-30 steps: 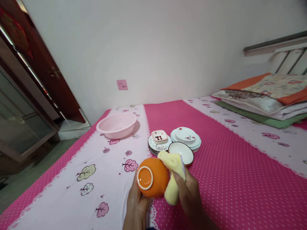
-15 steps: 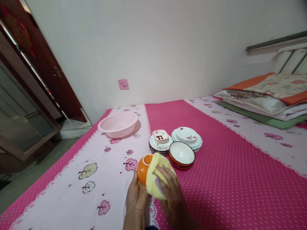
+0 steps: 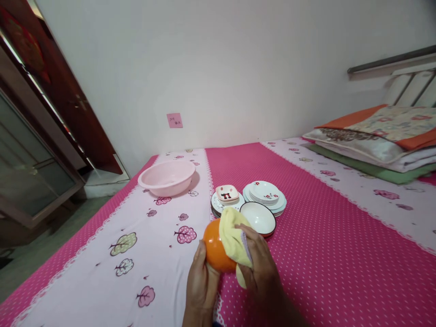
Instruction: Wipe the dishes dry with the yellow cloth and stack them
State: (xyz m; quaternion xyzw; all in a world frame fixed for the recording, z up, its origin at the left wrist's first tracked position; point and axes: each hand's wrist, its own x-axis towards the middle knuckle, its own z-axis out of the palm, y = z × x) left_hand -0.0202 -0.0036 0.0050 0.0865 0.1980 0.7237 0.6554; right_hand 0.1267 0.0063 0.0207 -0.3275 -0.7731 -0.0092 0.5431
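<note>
An orange bowl [image 3: 214,250] is held above the bed near the lower middle of the view. My left hand [image 3: 201,287] grips it from below, fingers wrapped round its side. My right hand [image 3: 262,271] presses a yellow cloth [image 3: 233,236] against the bowl's right side and top. The bowl's opening is hidden under the cloth.
Behind the bowl on the pink dotted bedsheet [image 3: 323,254] stand a white bowl with a dark rim [image 3: 258,218], a stack of patterned plates with a small square dish [image 3: 226,193] on top, and a stack of white flowered plates [image 3: 265,192]. A pink basin [image 3: 166,177] sits far left. Folded bedding [image 3: 378,136] lies at the right.
My right hand has rubbed the yellow cloth across the orange bowl, from its right side over the foot ring and back. The bowl has turned, so its foot ring no longer shows.
</note>
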